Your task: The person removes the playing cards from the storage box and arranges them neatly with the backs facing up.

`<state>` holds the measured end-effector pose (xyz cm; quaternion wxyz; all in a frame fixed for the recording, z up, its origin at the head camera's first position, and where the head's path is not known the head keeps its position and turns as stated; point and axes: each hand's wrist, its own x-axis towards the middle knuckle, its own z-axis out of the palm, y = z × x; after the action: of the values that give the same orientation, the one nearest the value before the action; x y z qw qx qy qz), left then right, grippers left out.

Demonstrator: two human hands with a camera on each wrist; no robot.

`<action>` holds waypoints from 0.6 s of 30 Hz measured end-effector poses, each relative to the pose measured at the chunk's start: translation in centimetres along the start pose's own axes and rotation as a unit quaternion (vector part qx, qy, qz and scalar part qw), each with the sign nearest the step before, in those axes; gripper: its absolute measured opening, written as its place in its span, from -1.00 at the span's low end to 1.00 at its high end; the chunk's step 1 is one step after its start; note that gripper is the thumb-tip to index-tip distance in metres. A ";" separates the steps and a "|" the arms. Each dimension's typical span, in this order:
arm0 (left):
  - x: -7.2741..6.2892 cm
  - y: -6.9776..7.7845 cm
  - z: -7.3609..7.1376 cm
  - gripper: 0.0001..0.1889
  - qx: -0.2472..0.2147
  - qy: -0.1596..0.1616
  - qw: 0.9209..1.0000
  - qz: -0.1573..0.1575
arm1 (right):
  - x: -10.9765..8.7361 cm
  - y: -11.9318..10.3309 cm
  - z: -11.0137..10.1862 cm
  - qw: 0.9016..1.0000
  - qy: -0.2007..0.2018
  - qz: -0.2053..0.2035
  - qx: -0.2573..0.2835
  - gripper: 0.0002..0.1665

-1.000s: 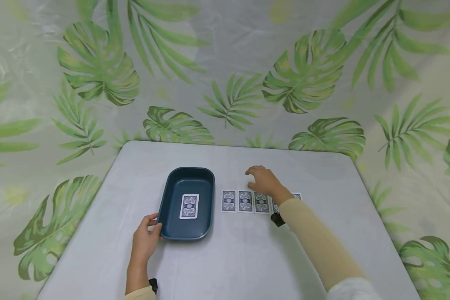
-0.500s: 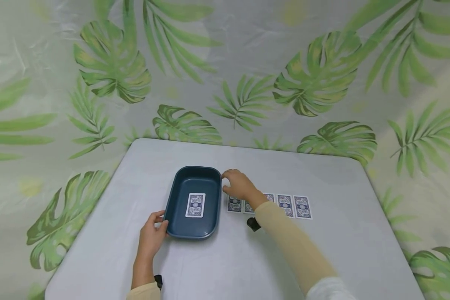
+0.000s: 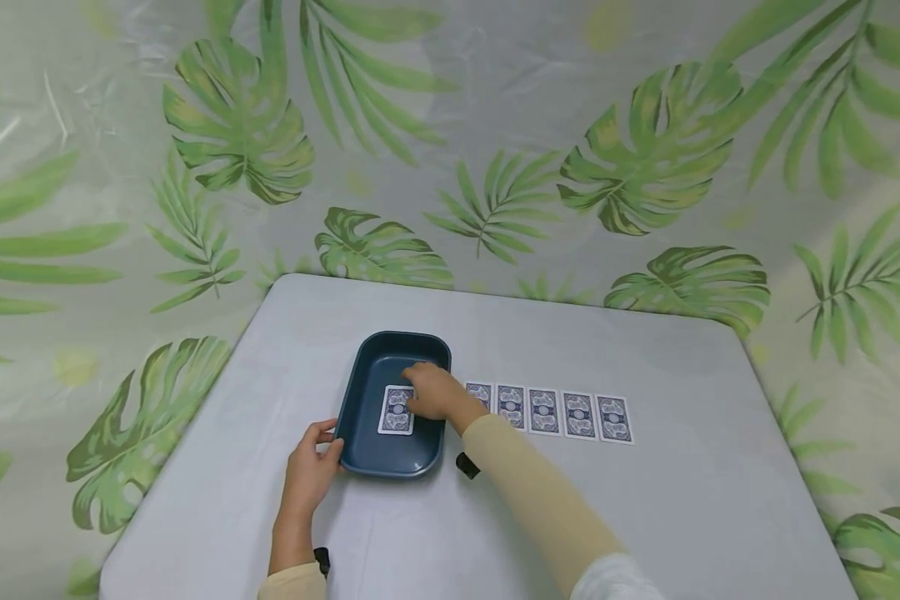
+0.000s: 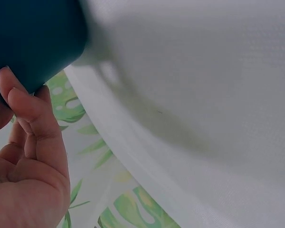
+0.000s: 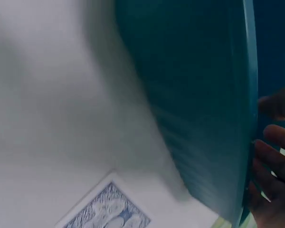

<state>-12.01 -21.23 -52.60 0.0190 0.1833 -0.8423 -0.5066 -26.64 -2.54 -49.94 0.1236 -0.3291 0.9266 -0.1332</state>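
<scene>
A dark blue rectangular tray (image 3: pixel 360 392) stands on the white table. My left hand (image 3: pixel 311 471) grips its lower left corner, with fingers and thumb at the wall; the left wrist view shows the fingers (image 4: pixel 35 111) against the tray's outside. Inside the tray lies a playing card (image 3: pixel 395 410), blue patterned back up. My right hand (image 3: pixel 435 392) is over the tray at the card's right edge, its fingers loosely bent. Whether they touch the card is hidden. In the right wrist view that hand (image 5: pixel 275 161) shows beyond the tray's rim, with no card visible in it.
To the right of the tray, several face-down playing cards (image 3: pixel 543 412) lie in a row on the white-covered table (image 3: pixel 570 517). The right forearm passes below the row's left end. A leaf-patterned sheet (image 3: pixel 495 125) hangs behind the table.
My right hand has moved left from above the card row, past the tray's right rim, to the card inside. The left hand keeps its grip. The head view has shifted slightly.
</scene>
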 end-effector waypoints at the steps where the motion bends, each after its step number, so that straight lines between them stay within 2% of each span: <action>1: 0.0 0.0 -0.1 -0.60 0.000 -0.004 1.000 0.001 | 0.2 -0.3 0.2 1.000 -0.009 0.000 -0.009 -0.41; 5: 0.0 -0.1 -0.1 -0.60 -0.003 -0.005 1.000 0.003 | 0.7 -0.7 1.3 0.999 -0.037 0.001 -0.031 -0.23; 10: 0.0 -0.1 0.0 -0.61 -0.008 -0.001 1.000 0.007 | 0.9 -0.9 2.3 0.998 -0.048 0.011 -0.042 0.01; 18: 0.1 -0.3 -0.1 -0.61 -0.015 0.000 1.000 0.008 | 1.2 -0.9 2.8 0.997 -0.050 0.024 -0.060 0.15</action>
<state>-11.95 -21.45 -52.85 0.0262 0.1765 -0.8357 -0.5193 -26.13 -4.48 -52.47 0.1528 -0.3197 0.9333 -0.0579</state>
